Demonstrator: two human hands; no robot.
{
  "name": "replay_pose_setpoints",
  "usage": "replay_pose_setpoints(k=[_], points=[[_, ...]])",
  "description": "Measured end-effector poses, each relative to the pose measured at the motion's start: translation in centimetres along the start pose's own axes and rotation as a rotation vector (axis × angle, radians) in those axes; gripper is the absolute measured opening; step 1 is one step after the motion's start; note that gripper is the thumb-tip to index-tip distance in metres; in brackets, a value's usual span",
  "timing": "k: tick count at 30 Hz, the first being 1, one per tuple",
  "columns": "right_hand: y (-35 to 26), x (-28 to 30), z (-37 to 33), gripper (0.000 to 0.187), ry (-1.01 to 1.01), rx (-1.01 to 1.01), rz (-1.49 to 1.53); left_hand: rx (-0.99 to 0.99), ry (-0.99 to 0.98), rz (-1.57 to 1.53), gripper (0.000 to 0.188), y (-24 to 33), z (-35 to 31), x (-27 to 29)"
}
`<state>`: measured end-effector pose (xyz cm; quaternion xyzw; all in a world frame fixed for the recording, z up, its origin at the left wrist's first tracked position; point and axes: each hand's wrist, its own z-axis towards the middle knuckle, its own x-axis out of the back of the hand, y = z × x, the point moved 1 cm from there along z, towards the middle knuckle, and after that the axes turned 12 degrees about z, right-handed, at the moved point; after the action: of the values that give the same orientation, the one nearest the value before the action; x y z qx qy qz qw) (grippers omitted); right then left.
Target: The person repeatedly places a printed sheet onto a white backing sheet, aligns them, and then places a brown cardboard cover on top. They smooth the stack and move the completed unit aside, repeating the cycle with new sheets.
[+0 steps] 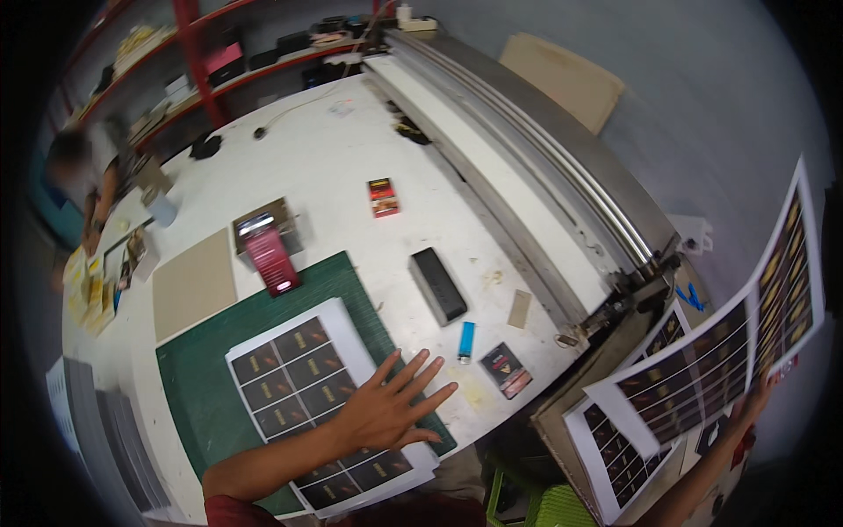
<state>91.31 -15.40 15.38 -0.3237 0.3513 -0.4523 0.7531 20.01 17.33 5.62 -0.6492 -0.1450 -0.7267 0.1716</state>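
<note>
My left hand (391,406) lies flat with fingers spread on a stack of white sheets printed with dark label rows (299,386), which rests on a green cutting mat (198,386). My right hand (748,406) is raised at the far right and grips the lower edge of a large printed sheet (720,342) of the same dark labels, held up in the air. Below it another printed sheet (615,448) lies on a slanted board.
On the white table (325,149) lie a black block (437,285), a blue lighter (466,341), small dark cards (506,369) (383,197), a brown board (194,283) and a maroon box (270,256). A long metal cutter (536,167) runs along the right. A person (83,180) sits far left.
</note>
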Motion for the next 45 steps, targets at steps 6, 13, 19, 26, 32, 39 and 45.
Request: replay_pose_setpoints(k=[6,13,19,26,32,39,45], points=[[2.1,-16.3,11.7,0.035,-0.224,-0.217,0.4,-0.075,0.177,-0.135,0.073,-0.6,10.6,3.2],[9.9,-35.7,15.2,0.03,0.243,0.046,0.369,0.121,0.432,-0.575,0.057,-3.0,23.1,1.8],[17.3,-45.0,10.9,0.037,0.046,-0.014,0.183,0.565,0.432,-1.106,0.061,-3.7,33.3,-4.1],[11.9,-47.3,3.0,0.037,-0.787,-0.58,-0.441,0.903,0.349,-1.352,0.061,-2.8,33.4,0.3],[3.5,-45.1,-1.8,0.046,-0.706,0.026,-1.022,0.828,0.554,-1.771,0.031,-4.0,26.1,0.8],[-4.1,-43.6,-19.1,0.033,-1.111,0.802,-0.406,0.903,0.611,-1.65,0.028,-6.3,11.6,6.8],[-1.7,-44.3,-23.3,0.039,-0.949,0.951,-0.3,0.815,0.868,-1.622,0.034,-6.0,1.6,12.2]])
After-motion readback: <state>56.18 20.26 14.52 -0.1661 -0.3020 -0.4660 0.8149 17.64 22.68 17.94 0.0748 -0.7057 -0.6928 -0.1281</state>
